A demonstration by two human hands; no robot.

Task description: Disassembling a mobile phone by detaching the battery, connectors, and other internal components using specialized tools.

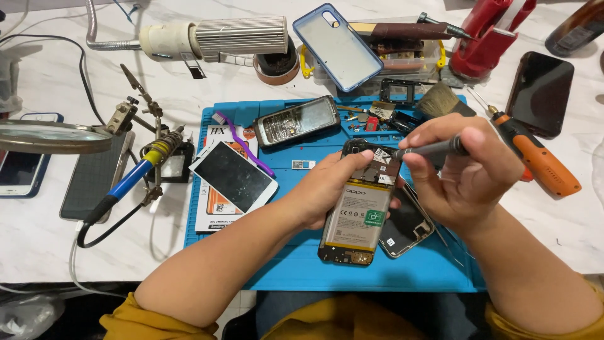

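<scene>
Grey screwdriver [434, 150] in right hand [462, 173], left hand [327, 189] gripping opened phone [362, 208]

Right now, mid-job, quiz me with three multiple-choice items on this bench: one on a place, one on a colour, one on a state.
1. Where does the soldering iron rest?
A. left of the blue mat
B. on the mat
C. in a hand

2. What colour is the electric screwdriver lying at right?
A. green
B. orange
C. white

3. The opened phone in the left hand is:
A. closed
B. back removed, battery exposed
C. screen up

A: it sits in its stand off the mat. B: orange body. B: battery shows while the right hand holds a precision screwdriver to it.
</scene>
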